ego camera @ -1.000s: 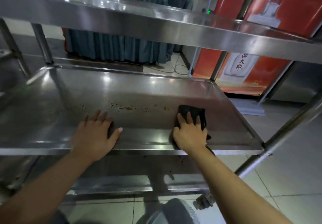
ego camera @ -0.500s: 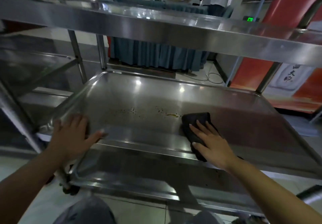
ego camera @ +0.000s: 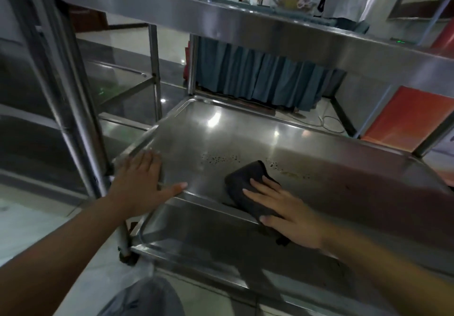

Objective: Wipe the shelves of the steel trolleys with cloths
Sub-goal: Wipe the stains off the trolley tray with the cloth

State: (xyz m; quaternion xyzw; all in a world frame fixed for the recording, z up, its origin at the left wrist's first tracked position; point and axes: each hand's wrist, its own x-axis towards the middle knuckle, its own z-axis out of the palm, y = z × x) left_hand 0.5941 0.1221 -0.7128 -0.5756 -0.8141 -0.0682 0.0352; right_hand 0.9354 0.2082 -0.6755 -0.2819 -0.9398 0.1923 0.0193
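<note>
The steel trolley's middle shelf (ego camera: 245,129) fills the centre of the head view. Dark specks and a yellowish smear (ego camera: 221,159) run across its middle. A folded dark cloth (ego camera: 245,179) lies on the shelf near the front rim, just right of the specks. My right hand (ego camera: 287,208) presses flat on the cloth's near half. My left hand (ego camera: 145,183) rests on the shelf's front left corner, fingers spread over the side rim and thumb along the front rim, with nothing seen in it.
The top shelf (ego camera: 245,18) overhangs closely; the bottom shelf (ego camera: 221,242) lies below. A second steel trolley (ego camera: 118,82) stands at left. Behind are a blue-skirted table (ego camera: 258,77), a red board (ego camera: 405,119) and a floor cable (ego camera: 329,121). My knee (ego camera: 147,296) is at the bottom.
My view has swung left and closer. My left hand slid left to the shelf's front corner. My right hand moved the cloth left towards the specks.
</note>
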